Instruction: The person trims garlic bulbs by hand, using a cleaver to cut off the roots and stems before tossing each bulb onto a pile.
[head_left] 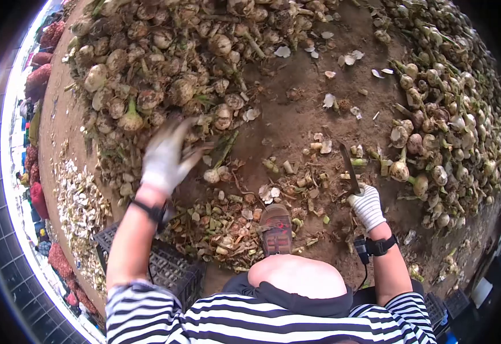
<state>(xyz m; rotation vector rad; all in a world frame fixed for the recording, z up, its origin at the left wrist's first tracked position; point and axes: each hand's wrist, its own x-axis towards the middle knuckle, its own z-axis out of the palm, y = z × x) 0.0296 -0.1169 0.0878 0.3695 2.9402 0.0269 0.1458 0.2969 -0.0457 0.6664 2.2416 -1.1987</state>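
Left hand (167,157) stretched toward bulb pile (147,74), fingers spread (blurred). Knife (349,167) clamped by right hand (368,206) fingers. Black crate (164,269) contents unseen.

Striped sleeves (141,309); white-gloved left hand (164,157), right hand (368,206)

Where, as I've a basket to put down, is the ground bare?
Bare dirt lies between the left pile and the right pile, above the knife. It is crowded below, with trimmings around the foot.

A black crate (170,269) sits beside a heap of trimmings (227,229), red sacks (37,80) beyond.
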